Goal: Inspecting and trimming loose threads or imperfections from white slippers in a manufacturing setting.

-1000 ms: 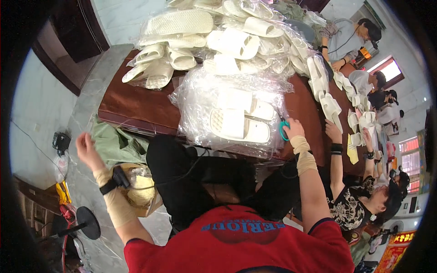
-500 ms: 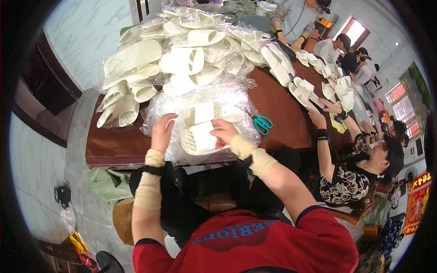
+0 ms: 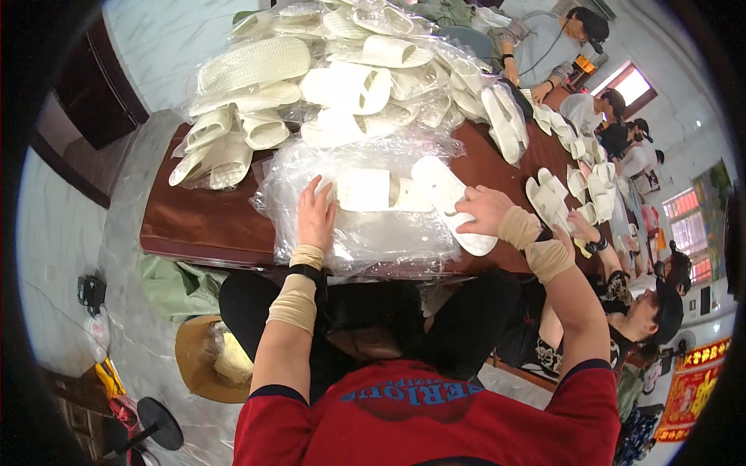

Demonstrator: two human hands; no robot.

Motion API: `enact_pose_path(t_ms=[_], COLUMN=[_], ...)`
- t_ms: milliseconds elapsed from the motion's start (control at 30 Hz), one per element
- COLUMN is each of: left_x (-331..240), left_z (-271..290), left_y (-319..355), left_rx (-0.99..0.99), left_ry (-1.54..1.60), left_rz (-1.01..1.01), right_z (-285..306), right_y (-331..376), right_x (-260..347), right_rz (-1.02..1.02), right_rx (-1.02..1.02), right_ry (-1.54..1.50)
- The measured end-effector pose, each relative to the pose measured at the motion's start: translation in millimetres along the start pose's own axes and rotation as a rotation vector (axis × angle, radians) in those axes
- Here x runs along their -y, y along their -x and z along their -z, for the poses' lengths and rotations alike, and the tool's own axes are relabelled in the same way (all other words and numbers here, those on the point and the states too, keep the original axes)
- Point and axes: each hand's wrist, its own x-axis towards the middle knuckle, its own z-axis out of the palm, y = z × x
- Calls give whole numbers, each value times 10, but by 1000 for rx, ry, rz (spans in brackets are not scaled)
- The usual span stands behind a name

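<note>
My right hand (image 3: 483, 211) grips a white slide slipper (image 3: 441, 185) by its side. This slipper lies slanted over the right edge of a stack of clear plastic bags (image 3: 388, 237). Another white slipper (image 3: 365, 190) rests crosswise on the bags, its strap facing up. Beside its left end, my left hand (image 3: 317, 213) is open with fingers apart, over the plastic. Whether the left fingertips touch that slipper, I cannot tell. Both my wrists are wrapped in beige bandage.
Beyond the bags rises a heap of bagged white slippers (image 3: 350, 85). A brown-covered table (image 3: 210, 221) carries everything. To the right, a co-worker's hands (image 3: 579, 229) are at more white slippers (image 3: 548, 198). A brown round container (image 3: 198, 357) stands on the floor at left.
My right hand has moved right with one slipper, now turned lengthwise. My left hand has come down nearer the bags. The teal-handled scissors no longer show. The whole view has shifted somewhat.
</note>
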Motion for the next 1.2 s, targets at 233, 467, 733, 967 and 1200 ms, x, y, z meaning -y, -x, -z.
enact_pose_path(t_ms=[233, 467, 733, 967, 1200], left_x=[35, 47, -11, -68, -141], left_z=[-13, -30, -7, 21, 48], left_y=[26, 18, 20, -18, -75], left_rx=[40, 67, 107, 136, 178], left_ry=[10, 63, 156, 92, 50], left_rz=[56, 102, 184, 168, 189], right_z=[-300, -577, -323, -125, -356], right_y=[-415, -1168, -565, 257, -131], right_x=[-211, 276, -41, -1153, -2060], right_rz=[391, 353, 181, -366, -848], right_rx=[-57, -159, -227, -211, -69], right_ry=[292, 118, -58, -63, 208])
